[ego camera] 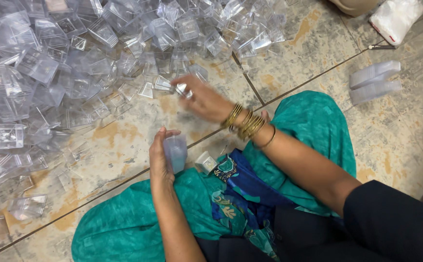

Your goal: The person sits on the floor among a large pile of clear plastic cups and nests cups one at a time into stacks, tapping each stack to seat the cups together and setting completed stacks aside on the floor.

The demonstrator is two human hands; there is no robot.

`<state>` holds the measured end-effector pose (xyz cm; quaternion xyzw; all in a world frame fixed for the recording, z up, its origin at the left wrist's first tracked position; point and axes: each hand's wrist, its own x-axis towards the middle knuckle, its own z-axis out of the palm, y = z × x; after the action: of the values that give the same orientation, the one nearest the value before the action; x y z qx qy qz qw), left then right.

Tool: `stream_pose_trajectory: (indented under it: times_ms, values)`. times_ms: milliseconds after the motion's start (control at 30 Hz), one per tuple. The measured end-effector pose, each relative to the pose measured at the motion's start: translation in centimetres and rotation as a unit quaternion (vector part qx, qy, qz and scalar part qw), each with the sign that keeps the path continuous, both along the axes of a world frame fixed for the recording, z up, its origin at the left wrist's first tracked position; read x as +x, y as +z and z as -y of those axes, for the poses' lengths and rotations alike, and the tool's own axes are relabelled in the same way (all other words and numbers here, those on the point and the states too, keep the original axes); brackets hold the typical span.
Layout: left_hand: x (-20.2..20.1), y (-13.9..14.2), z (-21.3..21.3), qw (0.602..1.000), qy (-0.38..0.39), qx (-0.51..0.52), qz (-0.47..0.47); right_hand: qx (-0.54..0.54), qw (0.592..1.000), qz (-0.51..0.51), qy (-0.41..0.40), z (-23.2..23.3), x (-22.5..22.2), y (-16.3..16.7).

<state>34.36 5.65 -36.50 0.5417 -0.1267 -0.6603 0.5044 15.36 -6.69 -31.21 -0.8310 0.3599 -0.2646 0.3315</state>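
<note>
My left hand (pixel 160 160) holds a short stack of clear plastic cups (pixel 176 152) just above my knee, which is covered in green cloth. My right hand (pixel 202 99), with several gold bangles at the wrist, reaches out over the tiled floor to the edge of a large heap of clear plastic box-shaped cups (pixel 75 63). Its fingers pinch one small clear cup (pixel 183 90) at the heap's near edge. Another clear cup (pixel 205 162) rests against my lap by the blue patterned fabric.
Two stacks of clear cups (pixel 375 81) lie on the floor at the right. A white plastic bag (pixel 396 17) and small scissors (pixel 381 46) sit at the top right. Loose cups spread across the left side down to the lower left corner.
</note>
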Motion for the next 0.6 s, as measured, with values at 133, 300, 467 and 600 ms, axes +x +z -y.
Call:
stream_pose_trajectory:
  times_ms: [133, 300, 467, 600]
  values:
    - [-0.2, -0.1, 0.0, 1.0, 0.008, 0.0, 0.001, -0.174, 0.958, -0.18, -0.142, 4.5, -2.7, -2.3]
    - [-0.3, 0.6, 0.1, 0.999, -0.025, 0.005, 0.023, 0.019, 0.947, -0.183, -0.264, 6.0, -2.9, -2.8]
    - [0.0, 0.4, -0.1, 0.998, -0.05, 0.013, 0.02, 0.134, 0.991, -0.009, 0.021, 4.2, -2.9, -2.5]
    - [-0.6, -0.9, -0.1, 0.997, -0.073, 0.016, -0.023, 0.12, 0.964, -0.041, 0.235, -1.1, 0.0, -4.7]
